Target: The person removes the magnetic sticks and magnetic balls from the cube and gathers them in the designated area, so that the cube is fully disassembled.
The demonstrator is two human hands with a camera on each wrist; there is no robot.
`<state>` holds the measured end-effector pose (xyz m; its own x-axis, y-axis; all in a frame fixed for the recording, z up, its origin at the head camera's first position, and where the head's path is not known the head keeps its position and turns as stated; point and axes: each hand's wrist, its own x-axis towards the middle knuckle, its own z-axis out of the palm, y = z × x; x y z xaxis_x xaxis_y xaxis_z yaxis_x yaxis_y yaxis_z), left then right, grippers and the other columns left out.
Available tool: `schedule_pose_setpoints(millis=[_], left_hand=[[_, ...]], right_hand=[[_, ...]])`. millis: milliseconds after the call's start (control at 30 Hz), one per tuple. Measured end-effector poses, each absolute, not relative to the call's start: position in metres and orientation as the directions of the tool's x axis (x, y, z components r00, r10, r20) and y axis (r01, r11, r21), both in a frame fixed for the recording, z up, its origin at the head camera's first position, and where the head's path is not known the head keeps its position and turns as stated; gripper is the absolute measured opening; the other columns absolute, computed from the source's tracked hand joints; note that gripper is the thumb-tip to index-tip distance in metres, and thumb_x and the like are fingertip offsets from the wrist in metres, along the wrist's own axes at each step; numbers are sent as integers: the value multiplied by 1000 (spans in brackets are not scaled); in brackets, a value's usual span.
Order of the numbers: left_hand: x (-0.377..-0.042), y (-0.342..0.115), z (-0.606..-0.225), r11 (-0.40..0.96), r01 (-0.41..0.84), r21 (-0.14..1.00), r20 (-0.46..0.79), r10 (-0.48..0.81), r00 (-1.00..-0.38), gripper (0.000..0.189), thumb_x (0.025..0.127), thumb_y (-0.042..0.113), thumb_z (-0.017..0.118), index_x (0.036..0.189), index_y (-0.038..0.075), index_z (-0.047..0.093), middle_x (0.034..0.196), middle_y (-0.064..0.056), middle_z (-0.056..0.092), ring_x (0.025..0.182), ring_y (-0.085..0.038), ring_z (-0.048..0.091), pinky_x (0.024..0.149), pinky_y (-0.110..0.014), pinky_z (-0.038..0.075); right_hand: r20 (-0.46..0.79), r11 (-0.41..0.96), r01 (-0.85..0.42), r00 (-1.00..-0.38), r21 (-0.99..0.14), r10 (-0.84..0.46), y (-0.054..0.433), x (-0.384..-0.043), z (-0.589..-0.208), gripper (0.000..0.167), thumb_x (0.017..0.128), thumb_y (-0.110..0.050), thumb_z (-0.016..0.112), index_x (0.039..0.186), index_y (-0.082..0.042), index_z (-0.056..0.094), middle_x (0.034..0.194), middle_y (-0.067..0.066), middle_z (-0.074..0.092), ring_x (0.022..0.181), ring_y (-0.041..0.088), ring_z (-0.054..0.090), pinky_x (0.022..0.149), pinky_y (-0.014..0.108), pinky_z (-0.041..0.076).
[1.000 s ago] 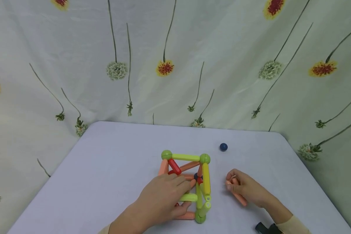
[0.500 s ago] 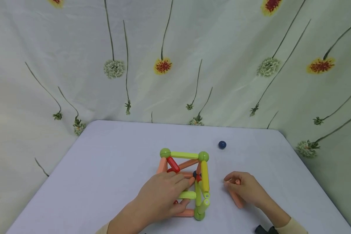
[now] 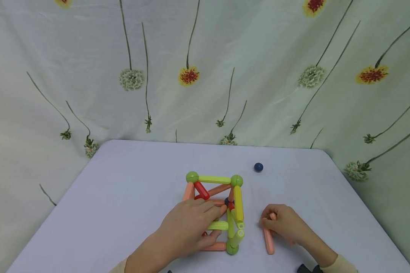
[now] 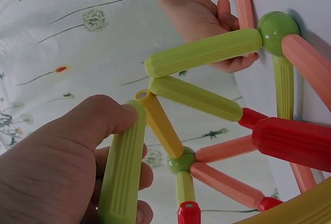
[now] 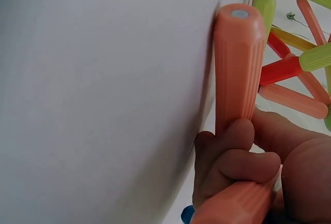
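The left hand (image 3: 184,227) has its grip closed on a light green stick (image 4: 123,172), thumb along one side and fingers curled behind; whether the stick's tip touches the neighbouring end of the yellow stick (image 3: 238,203) cannot be told. That hand reaches over the left and near part of a frame of sticks and balls standing on the desk (image 3: 140,170), with green balls (image 3: 237,180) at its corners and salmon, red and light green sticks between. To the right, apart from the frame, the right hand (image 3: 283,223) keeps a closed grip round two salmon sticks (image 5: 239,69); one points towards the near edge, a pale round inset showing in its end. Beyond that hand sits a loose dark blue ball (image 3: 258,167). A black object (image 3: 304,269) by the right sleeve is cut off below, and flowered cloth (image 3: 259,76) hangs behind.
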<state>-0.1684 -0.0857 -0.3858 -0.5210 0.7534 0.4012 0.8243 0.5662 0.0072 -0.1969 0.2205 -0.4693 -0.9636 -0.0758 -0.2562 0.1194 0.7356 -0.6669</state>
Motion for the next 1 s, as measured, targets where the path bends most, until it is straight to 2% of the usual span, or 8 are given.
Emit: schedule_pose_setpoints(millis=[167, 300, 433, 600, 667, 867, 1000], left_hand=[[-169, -85, -386, 562, 827, 6, 412, 752, -514, 40, 82, 33, 72, 117, 15, 67, 103, 9, 66, 87, -8, 61, 79, -26, 49], [-169, -84, -387, 559, 829, 3, 442, 743, -503, 34, 80, 31, 72, 110, 16, 68, 100, 10, 67, 80, -8, 59, 73, -25, 48], [-169, -84, -387, 560, 828, -7, 434, 748, -502, 35, 80, 31, 72, 111, 15, 68, 102, 9, 67, 83, -8, 60, 75, -25, 49], [-169, -85, -387, 563, 826, -12, 415, 755, -508, 39, 81, 33, 72, 115, 14, 67, 103, 8, 67, 88, -9, 61, 79, -27, 49], [-168, -84, -387, 565, 825, -5, 413, 753, -513, 38, 82, 33, 72, 115, 15, 67, 104, 9, 67, 88, -9, 61, 79, -26, 49], [-168, -84, -387, 570, 822, 13, 397, 751, -527, 37, 82, 31, 71, 115, 15, 67, 104, 9, 66, 90, -7, 61, 79, -26, 49], [-168, -84, -387, 571, 821, 7, 400, 750, -526, 35, 82, 31, 71, 114, 15, 67, 101, 10, 65, 89, -6, 60, 78, -25, 49]], right_hand=[[-263, 760, 126, -963, -638, -62, 219, -195, -470, 15, 80, -24, 79, 87, -17, 68, 76, 0, 57, 70, 17, 52, 58, 30, 43], [-290, 759, 143, -955, -636, -63, 222, -193, -472, 20, 80, -21, 77, 97, -15, 67, 84, 0, 57, 78, 18, 51, 65, 33, 42], [-298, 675, 130, -944, -726, -139, 228, -189, -469, 26, 83, -11, 68, 108, -10, 62, 90, 4, 56, 82, 19, 52, 69, 34, 43], [-275, 517, 100, -922, -850, -272, 239, -183, -462, 23, 98, -5, 46, 119, 1, 53, 99, 11, 56, 88, 25, 56, 73, 34, 48], [-281, 481, 113, -914, -869, -294, 242, -181, -460, 26, 99, -3, 42, 123, 4, 50, 102, 13, 56, 91, 26, 57, 76, 34, 49], [-307, 463, 151, -909, -873, -281, 252, -176, -461, 38, 93, -5, 59, 128, 2, 47, 114, 12, 58, 99, 24, 62, 79, 36, 52], [-288, 494, 139, -927, -859, -241, 256, -174, -463, 41, 88, -10, 69, 127, -5, 55, 112, 10, 58, 93, 22, 62, 72, 34, 52]])
